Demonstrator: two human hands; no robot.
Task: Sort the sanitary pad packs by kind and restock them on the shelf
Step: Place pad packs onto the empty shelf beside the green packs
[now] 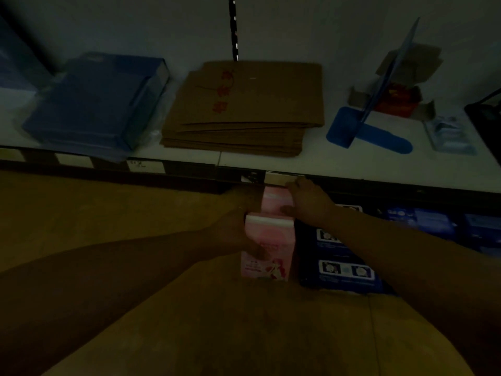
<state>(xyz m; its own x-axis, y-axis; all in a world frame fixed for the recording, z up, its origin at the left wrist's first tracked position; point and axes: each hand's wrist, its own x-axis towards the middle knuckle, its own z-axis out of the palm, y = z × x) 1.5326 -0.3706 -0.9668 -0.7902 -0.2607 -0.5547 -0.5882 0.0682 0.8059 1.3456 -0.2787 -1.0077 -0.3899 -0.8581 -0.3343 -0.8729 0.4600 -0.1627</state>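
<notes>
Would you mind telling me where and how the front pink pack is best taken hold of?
Grip the front pink pack near its sealed top edge, coming from its left, as the left hand does: it stands upright, and dark blue packs crowd its right side.

Blue folders (pixel 92 104), brown envelopes (pixel 244 109) (stacked), blue bookend (pixel 371 135).

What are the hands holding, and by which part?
Left hand grips the front pink plastic pad pack by its left side; right hand grips the rear pink pack by its right edge.
</notes>
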